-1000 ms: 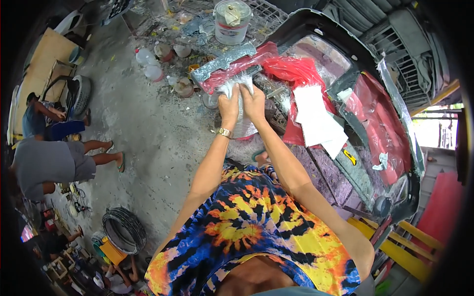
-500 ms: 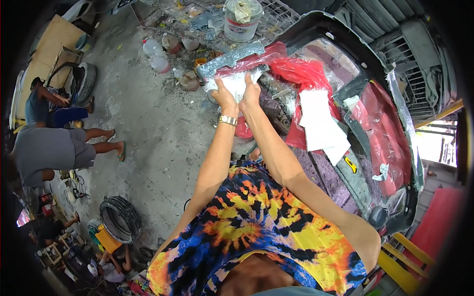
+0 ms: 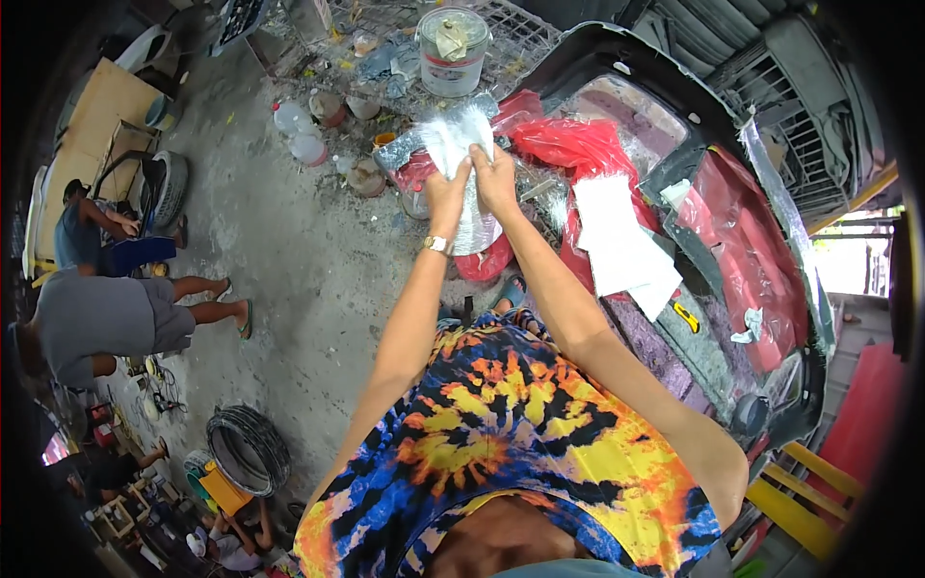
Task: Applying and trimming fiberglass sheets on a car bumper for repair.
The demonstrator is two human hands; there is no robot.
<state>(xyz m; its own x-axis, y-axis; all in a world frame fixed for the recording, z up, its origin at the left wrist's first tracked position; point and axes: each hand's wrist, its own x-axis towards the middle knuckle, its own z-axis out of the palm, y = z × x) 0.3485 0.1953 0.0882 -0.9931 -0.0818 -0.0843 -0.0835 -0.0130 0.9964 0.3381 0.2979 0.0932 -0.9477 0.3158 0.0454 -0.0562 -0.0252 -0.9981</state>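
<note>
Both hands grip a white, frayed fiberglass cloth (image 3: 476, 223) over the workpiece. Fringed strands fan out above my fingers, and the lower end hangs between my wrists. My left hand (image 3: 446, 200), with a watch at the wrist, is closed on its left side. Set a little higher, my right hand (image 3: 495, 181) pinches it with the thumb on top. Behind the cloth lies a grey rough strip (image 3: 393, 154) beside red plastic film (image 3: 578, 144). White fiberglass sheets (image 3: 617, 236) are stacked to the right, with a yellow utility knife (image 3: 686, 318) near their lower corner.
A large black bumper-like shell (image 3: 718, 130) curves around the right side, with red film inside. A paint-smeared pail (image 3: 453, 72) and plastic bottles (image 3: 301, 135) stand at the far side. At left are people (image 3: 96, 313) and a tire (image 3: 246, 451) on the concrete floor.
The cloth, earlier stretched sideways between my hands, now runs lengthwise with its fringe upward and its other end hanging down. My right hand has come closer to its top edge.
</note>
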